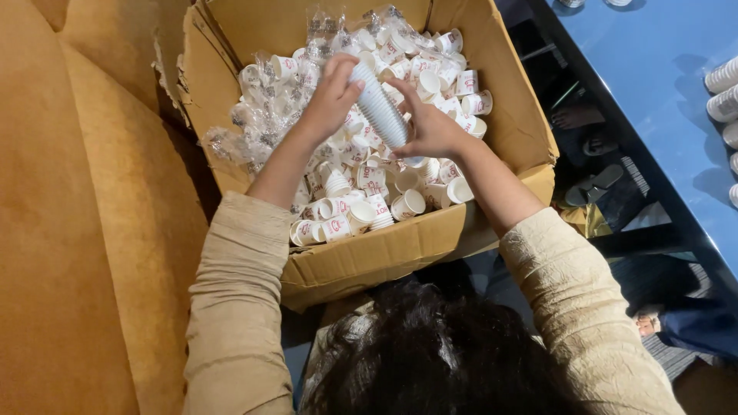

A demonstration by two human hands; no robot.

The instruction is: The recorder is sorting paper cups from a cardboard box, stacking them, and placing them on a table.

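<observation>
So in the head view, a stack of white paper cups (379,111) is held tilted over a big cardboard box (492,34), nested tight into one long ribbed tube. The top end is pinched by the left hand (332,96), fingers (347,71) curled narrow around the rim, and the lower end is gripped by the right hand (432,131), fingers wrapped round the stack. Both hands are closed on it, above the middle of the box.

The box is packed with loose small cups (407,204), white with red print, lying every which way, some nested in short stacks. Crinkled clear plastic wrappers (265,115) are piled along the left and back of the box. The box's left flap is torn and ragged.

The box seems to be rested on the lap, though that can't be told for sure, next to a tan sofa cushion (84,230) on the left. Beige textured sleeves (238,307) and dark hair are seen at the bottom. On the right, a blue bench (653,69) is seen with more cup stacks (724,88) at its edge, and sandals (592,184) on the floor beneath.
</observation>
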